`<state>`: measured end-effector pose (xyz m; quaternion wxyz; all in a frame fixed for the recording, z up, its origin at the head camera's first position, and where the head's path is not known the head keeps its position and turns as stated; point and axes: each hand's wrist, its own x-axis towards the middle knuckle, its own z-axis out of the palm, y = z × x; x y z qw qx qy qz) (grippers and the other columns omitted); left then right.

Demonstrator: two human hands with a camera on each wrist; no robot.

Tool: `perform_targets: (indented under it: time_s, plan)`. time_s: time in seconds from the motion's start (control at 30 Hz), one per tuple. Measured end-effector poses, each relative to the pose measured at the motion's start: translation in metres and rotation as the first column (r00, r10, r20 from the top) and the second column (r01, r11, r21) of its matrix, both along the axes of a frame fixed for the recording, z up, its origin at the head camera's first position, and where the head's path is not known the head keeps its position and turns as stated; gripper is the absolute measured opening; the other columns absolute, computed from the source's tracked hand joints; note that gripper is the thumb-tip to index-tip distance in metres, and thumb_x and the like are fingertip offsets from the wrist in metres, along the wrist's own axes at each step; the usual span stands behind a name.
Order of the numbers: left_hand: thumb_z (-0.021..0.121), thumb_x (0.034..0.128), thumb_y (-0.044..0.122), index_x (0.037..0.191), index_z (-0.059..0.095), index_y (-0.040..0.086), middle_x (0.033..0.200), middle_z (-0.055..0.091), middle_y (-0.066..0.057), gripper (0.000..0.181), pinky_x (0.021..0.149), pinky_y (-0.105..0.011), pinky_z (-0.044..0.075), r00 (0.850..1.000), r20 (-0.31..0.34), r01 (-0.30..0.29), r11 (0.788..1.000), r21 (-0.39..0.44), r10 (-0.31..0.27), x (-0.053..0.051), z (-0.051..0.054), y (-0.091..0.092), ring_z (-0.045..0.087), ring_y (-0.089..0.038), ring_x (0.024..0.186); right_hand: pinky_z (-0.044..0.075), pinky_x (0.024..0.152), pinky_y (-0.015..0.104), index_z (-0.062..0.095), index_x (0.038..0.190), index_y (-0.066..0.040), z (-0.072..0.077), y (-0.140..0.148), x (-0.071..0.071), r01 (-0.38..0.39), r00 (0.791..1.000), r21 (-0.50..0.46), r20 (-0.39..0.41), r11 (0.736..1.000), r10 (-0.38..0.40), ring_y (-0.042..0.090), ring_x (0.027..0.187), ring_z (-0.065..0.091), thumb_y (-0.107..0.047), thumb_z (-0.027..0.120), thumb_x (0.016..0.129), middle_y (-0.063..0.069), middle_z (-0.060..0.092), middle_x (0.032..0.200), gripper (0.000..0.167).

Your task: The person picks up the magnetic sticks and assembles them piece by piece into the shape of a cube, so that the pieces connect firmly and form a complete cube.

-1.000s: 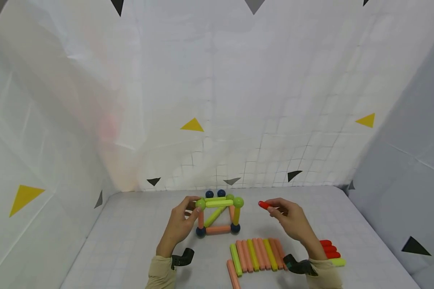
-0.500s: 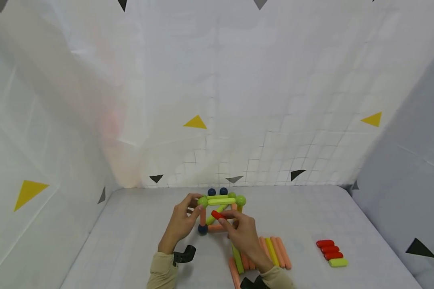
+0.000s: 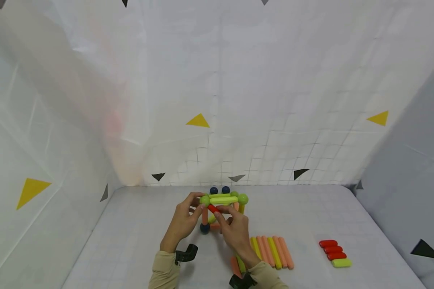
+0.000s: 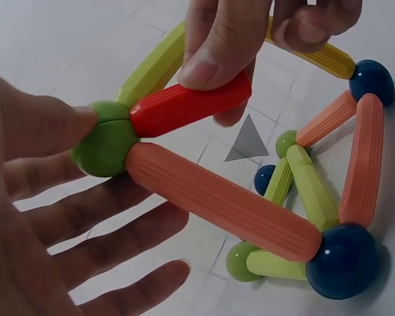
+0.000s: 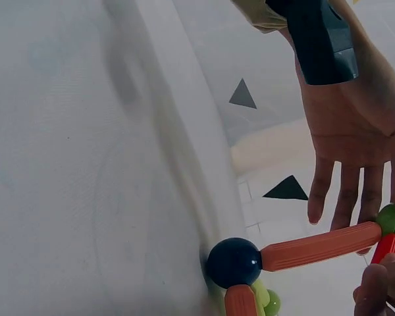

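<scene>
Red rod (image 4: 176, 113), one end appearing to touch the green ball (image 4: 104, 147): I judge the step in hand to be seating it there. To do this well, I would brace the ball firmly, bring the rod's end in square, and loosen the pinch gently so that the neighbouring salmon rod (image 4: 224, 201) is not jarred from its joint. The red rod lies between the hands, just right of the left fingertips.

Left hand (image 3: 184, 218): thumb and a finger about the ball, the other fingers loosely spread. Right hand (image 3: 235, 229): thumb and forefinger pinching the red rod.

Beyond: dark blue ball (image 4: 342, 261), below the left fingertips; on the surface (image 3: 130, 241), loose rods (image 3: 273, 252) right of the right hand, short red rods (image 3: 334, 249) farther right.
</scene>
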<state>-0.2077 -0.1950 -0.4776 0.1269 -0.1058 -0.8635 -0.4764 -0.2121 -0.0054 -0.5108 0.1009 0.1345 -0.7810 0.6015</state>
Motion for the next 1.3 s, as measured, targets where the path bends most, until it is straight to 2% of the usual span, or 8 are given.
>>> perform_targets:
  time_s: [0.23,0.4,0.53,0.7,1.0,1.13,1.23,1.3]
  plan:
    - [0.068,0.1053,0.021,0.136,0.063,0.021,0.115,0.076,0.0,0.031,0.088,-0.034,0.057,1.0,-0.015,0.019,1.0,0.007,-0.019,-0.001,-0.002,0.002,0.072,-0.019,0.105,0.044,0.037,0.023,0.078,0.116,-0.012,0.0,0.01,0.004,0.045,0.998,0.034,-0.054,0.998,-0.043,0.005,0.041,0.059,-0.019,0.082,0.095,0.005,0.081,0.1,0.023]
    - [0.068,0.1056,0.021,0.135,0.063,0.021,0.113,0.077,0.0,0.03,0.088,-0.034,0.057,1.0,-0.018,0.018,1.0,-0.005,-0.018,0.0,-0.003,0.004,0.071,-0.018,0.104,0.047,0.046,0.019,0.08,0.103,-0.014,-0.001,0.033,0.011,0.133,0.98,0.228,-0.172,0.964,-0.095,0.003,0.048,0.057,-0.018,0.086,0.092,-0.002,0.08,0.087,0.013]
    - [0.069,0.1051,0.023,0.137,0.06,0.019,0.112,0.076,0.0,0.033,0.088,-0.035,0.058,0.999,-0.028,0.027,1.0,-0.004,-0.027,0.0,-0.002,0.005,0.071,-0.018,0.104,0.049,0.054,0.021,0.079,0.094,-0.015,-0.002,0.055,0.015,0.137,0.99,0.502,-0.089,0.854,-0.107,0.002,0.059,0.058,-0.028,0.087,0.09,-0.006,0.075,0.081,0.016]
    - [0.072,0.1038,0.027,0.138,0.057,0.015,0.111,0.075,0.0,0.04,0.087,-0.034,0.057,0.999,-0.031,0.03,1.0,-0.003,-0.031,-0.001,-0.001,0.007,0.07,-0.017,0.102,0.043,0.054,0.028,0.075,0.095,-0.016,-0.001,0.07,0.017,-0.077,0.987,0.735,0.153,0.674,-0.055,0.009,0.062,0.053,-0.043,0.089,0.084,-0.007,0.062,0.073,0.033]
    - [0.072,0.1034,0.025,0.135,0.056,0.016,0.107,0.074,0.0,0.037,0.085,-0.031,0.057,1.0,-0.025,0.007,1.0,-0.009,-0.007,-0.002,-0.002,0.008,0.07,-0.016,0.099,0.038,0.054,0.031,0.07,0.106,-0.015,-0.003,0.058,0.023,-0.164,0.975,0.833,0.219,0.528,-0.044,0.017,0.061,0.049,-0.057,0.088,0.081,0.001,0.055,0.077,0.051]
    - [0.072,0.1035,0.026,0.135,0.057,0.017,0.107,0.075,0.001,0.036,0.085,-0.031,0.057,1.0,-0.017,0.007,1.0,-0.012,-0.007,-0.001,-0.003,0.009,0.07,-0.016,0.099,0.04,0.052,0.03,0.069,0.104,-0.019,-0.004,0.055,0.027,-0.156,0.98,0.824,0.198,0.544,-0.019,0.014,0.059,0.049,-0.054,0.087,0.083,0.0,0.054,0.077,0.045]
    - [0.072,0.1034,0.026,0.134,0.057,0.017,0.107,0.075,0.001,0.036,0.085,-0.031,0.057,1.0,-0.013,0.006,1.0,-0.009,-0.007,-0.001,-0.003,0.009,0.069,-0.015,0.099,0.039,0.052,0.028,0.069,0.097,-0.02,-0.003,0.053,0.03,-0.231,0.966,0.782,0.256,0.579,0.04,0.013,0.059,0.049,-0.054,0.086,0.085,-0.003,0.054,0.075,0.039]
    - [0.072,0.1033,0.026,0.134,0.057,0.016,0.108,0.076,0.001,0.036,0.086,-0.031,0.056,1.0,-0.008,0.005,1.0,-0.005,-0.005,-0.001,-0.003,0.008,0.069,-0.015,0.099,0.04,0.053,0.027,0.069,0.093,-0.02,-0.002,0.053,0.032,-0.29,0.952,0.772,0.295,0.566,0.085,0.011,0.06,0.049,-0.056,0.085,0.085,-0.005,0.055,0.074,0.04]
